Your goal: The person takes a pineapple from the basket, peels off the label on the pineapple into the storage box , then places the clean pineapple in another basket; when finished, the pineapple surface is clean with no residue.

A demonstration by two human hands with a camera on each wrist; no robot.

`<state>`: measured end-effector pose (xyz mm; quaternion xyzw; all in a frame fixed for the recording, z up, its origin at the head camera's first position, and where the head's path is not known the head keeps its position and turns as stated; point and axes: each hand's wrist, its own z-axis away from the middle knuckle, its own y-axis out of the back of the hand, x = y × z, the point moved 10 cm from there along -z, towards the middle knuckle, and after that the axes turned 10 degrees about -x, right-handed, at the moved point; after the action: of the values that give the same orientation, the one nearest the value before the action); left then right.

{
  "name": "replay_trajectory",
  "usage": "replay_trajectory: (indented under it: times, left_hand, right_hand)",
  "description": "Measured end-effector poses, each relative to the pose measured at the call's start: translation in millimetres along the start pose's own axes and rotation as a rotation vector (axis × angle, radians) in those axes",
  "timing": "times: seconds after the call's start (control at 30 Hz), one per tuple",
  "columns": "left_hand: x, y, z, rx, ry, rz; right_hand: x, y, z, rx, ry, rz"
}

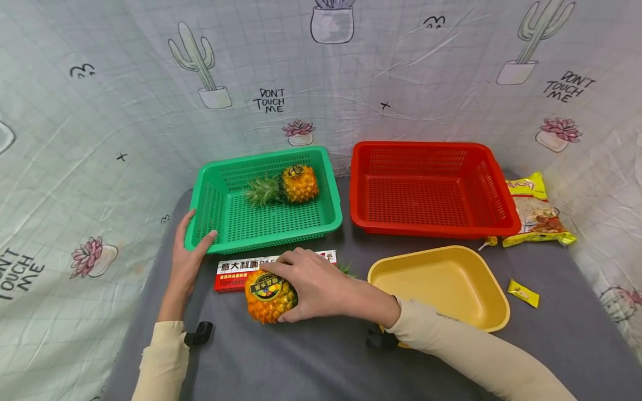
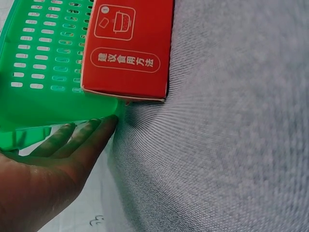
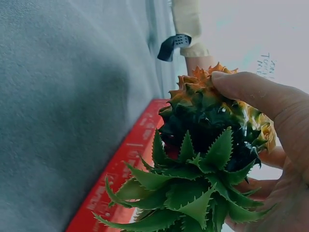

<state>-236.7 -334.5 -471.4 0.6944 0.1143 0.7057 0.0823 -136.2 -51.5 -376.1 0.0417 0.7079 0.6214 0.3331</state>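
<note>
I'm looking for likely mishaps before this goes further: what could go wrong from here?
The held pineapple might slip from the right hand and knock the pasta box behind it. The right sleeve overlaps the yellow tray in the head view, so it might nudge it. A tug by the left hand on the green basket could roll the pineapple inside.

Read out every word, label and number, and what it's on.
"DON'T TOUCH ME": backdrop
"意大利面": pasta box
"PAS…": box
"Tomato": box
"建议食用方法": box's side
Too small or blurred: box's other print, pineapple stickers, food bag, yellow packet, sleeve mark.
</note>
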Motion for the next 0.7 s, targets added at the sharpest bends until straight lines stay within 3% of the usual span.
replay_trajectory:
  times: [0.7]
  left_hand:
    - [-2.0,0.4,0.2,0.019,0.014,0.03]
  right_hand:
    - [9.6,-40.6,2.8,-0.122,-0.059,-0.038]
